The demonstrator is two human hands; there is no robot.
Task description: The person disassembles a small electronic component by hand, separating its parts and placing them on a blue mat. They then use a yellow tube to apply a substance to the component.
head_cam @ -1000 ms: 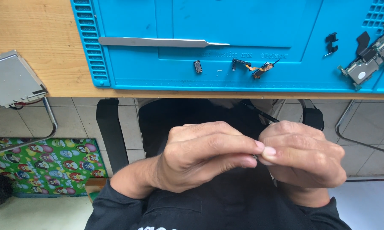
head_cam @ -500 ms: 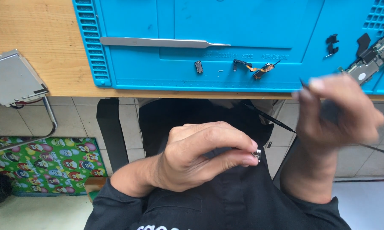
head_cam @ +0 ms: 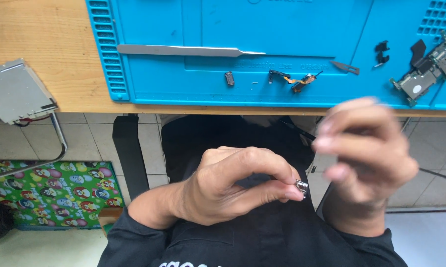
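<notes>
Left hand (head_cam: 233, 190) pinches a small metal part (head_cam: 301, 187) at its fingertips. Right hand (head_cam: 366, 158), at 3 o'clock, is blurred; its grip cannot be told. Tweezers (head_cam: 188, 50) lie on the blue mat (head_cam: 302, 29).

A single head-worn camera is looking steeply down from above the person's lap, sitting close over the left hand (head_cam: 233, 190) and the blurred right hand (head_cam: 366, 158). It is facing forward past them, taking in the near edge of the wooden desk (head_cam: 50, 49) and the blue work mat (head_cam: 282, 29) beyond the hands, with tiled floor showing below.
</notes>
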